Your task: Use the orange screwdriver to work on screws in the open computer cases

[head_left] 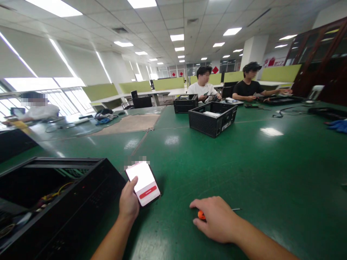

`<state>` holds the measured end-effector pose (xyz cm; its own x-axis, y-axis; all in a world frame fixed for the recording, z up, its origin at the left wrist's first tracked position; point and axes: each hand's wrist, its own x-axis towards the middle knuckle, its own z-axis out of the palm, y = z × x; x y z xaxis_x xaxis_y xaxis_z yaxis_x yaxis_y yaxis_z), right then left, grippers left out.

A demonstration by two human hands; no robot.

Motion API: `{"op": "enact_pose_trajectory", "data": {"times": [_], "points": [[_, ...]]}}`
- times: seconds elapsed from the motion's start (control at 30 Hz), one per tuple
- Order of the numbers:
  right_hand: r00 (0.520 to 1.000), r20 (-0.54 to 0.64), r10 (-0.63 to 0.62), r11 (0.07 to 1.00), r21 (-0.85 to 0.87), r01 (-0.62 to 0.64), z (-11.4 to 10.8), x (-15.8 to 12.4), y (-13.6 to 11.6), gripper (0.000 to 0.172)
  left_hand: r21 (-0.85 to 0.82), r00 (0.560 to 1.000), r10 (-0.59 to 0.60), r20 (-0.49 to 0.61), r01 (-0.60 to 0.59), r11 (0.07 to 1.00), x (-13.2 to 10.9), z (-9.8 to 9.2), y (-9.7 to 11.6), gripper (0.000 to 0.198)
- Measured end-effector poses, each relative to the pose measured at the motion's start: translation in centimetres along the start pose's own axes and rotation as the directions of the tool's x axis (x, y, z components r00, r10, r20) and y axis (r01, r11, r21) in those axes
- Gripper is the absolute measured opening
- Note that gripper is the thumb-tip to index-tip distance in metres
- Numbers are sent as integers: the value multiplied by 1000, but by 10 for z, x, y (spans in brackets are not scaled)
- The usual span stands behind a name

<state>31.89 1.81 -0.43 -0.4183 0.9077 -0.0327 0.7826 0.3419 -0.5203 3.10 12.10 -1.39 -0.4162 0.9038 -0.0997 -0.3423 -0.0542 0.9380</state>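
Observation:
My left hand (128,204) holds a smartphone (143,183) just above the green table (244,173), thumb on its lit white screen with a red button. My right hand (215,218) lies palm down over a screwdriver (202,215) with an orange handle; its metal tip pokes out to the right. Whether the fingers grip the screwdriver is hidden under the hand. An open black computer case (54,202) with coloured wires inside sits at my left.
Two more black computer cases (213,117) stand further out on the table. Two people sit at the far side, another person at the far left. Cables (287,110), a blue glove (337,125) and a brown mat (130,123) lie about.

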Motion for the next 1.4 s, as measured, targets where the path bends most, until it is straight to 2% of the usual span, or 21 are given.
{"op": "enact_pose_trajectory", "data": {"times": [0.27,0.43,0.6,0.7,0.9,1.0,1.17,1.4], "points": [[1000,6,-3,1000,9,3,-1,0,0,39,84,985,166,-33,-163,983,2,-4,3,42],[1000,5,1,1000,2,-1,0,-1,0,38,181,987,159,3,-157,971,-6,-3,5,50],[1000,6,5,1000,5,-5,2,-1,1,38,285,974,214,70,-225,932,-5,-7,0,65],[1000,3,3,1000,12,-3,2,-1,2,39,346,969,237,72,-247,905,-1,-10,-3,74],[1000,12,3,1000,-1,-3,1,0,0,39,389,970,237,44,-235,891,-1,-7,-4,78],[1000,20,11,1000,-8,-10,0,0,-1,40,348,973,231,23,-224,910,-4,-4,-2,72],[999,30,16,1000,-6,-16,-2,-1,-3,40,198,980,195,-25,-187,962,-9,3,6,48],[1000,19,11,1000,-2,-11,-2,-1,-1,39,133,976,183,-119,-167,977,-10,7,9,35]]}}
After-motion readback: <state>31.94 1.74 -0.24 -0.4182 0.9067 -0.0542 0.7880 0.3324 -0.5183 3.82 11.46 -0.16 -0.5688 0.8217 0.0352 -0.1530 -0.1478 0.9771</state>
